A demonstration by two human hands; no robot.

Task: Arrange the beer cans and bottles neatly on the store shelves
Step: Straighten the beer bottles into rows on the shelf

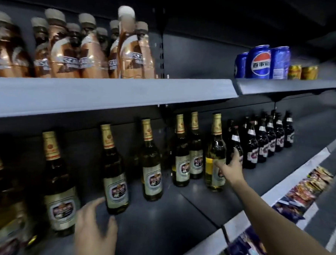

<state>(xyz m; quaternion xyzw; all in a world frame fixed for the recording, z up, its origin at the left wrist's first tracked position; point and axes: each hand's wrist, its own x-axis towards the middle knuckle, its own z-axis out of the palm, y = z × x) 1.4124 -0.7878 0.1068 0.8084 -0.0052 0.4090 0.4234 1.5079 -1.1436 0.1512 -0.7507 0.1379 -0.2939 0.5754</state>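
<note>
The right arm reaches out nearly straight, forward and slightly up, across the lower shelf. The right hand sits at the gap between a green beer bottle with a gold neck and a dark bottle. Its thumb lies against the green bottle's label and its fingers reach up onto the dark bottle; whether it actually grips either one cannot be told.

The left hand hovers low and blurred over the shelf, fingers spread and loosely bent, holding nothing. Just beyond its fingertips stands another beer bottle, with a second close to the left of the hand. More gold-necked bottles stand spaced out between the two hands.

Beyond the right hand, further right, a cluster of dark bottles stands packed together. Above both hands, the upper shelf carries copper-coloured bottles, and to the right, blue cans.
</note>
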